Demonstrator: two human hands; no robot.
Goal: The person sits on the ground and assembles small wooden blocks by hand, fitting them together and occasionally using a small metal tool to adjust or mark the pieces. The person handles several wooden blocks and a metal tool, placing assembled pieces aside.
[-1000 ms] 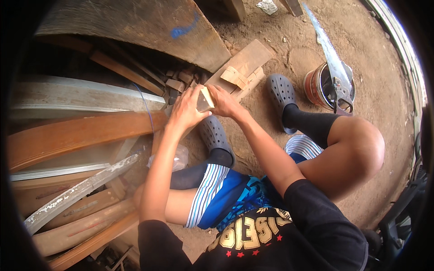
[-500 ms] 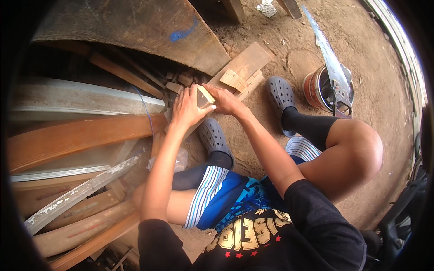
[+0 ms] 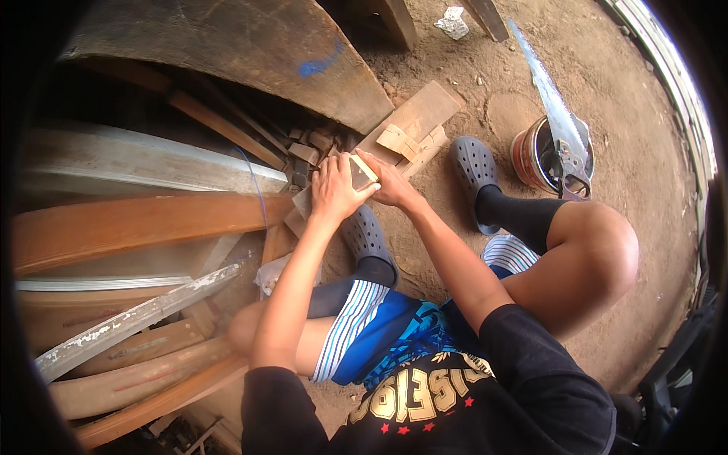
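Observation:
Between both hands is a small block (image 3: 362, 174) with a greyish-brown face and a pale yellow edge; I cannot make out exactly what kind of piece it is. My left hand (image 3: 331, 187) grips its left side, fingers pointing away and thumb along the near end. On the right side, my right hand (image 3: 391, 183) closes round it, its fingertips partly hidden. Both hands are at the near end of a wide plank (image 3: 434, 105) on the ground. A notched piece of light wood (image 3: 397, 141) lies on that plank, just beyond my right hand.
Long boards and mouldings (image 3: 144, 227) are stacked at the left, under a big dark slab (image 3: 250, 53). Small offcuts (image 3: 307, 152) lie beyond my left hand. A handsaw (image 3: 557, 114) stands in a bucket (image 3: 526, 159) at the right. A plastic bag (image 3: 271, 274) sits by my left leg.
Both hands, with the block between them, have shifted slightly right and toward me. The grip looks the same. The whole view has also moved a little.

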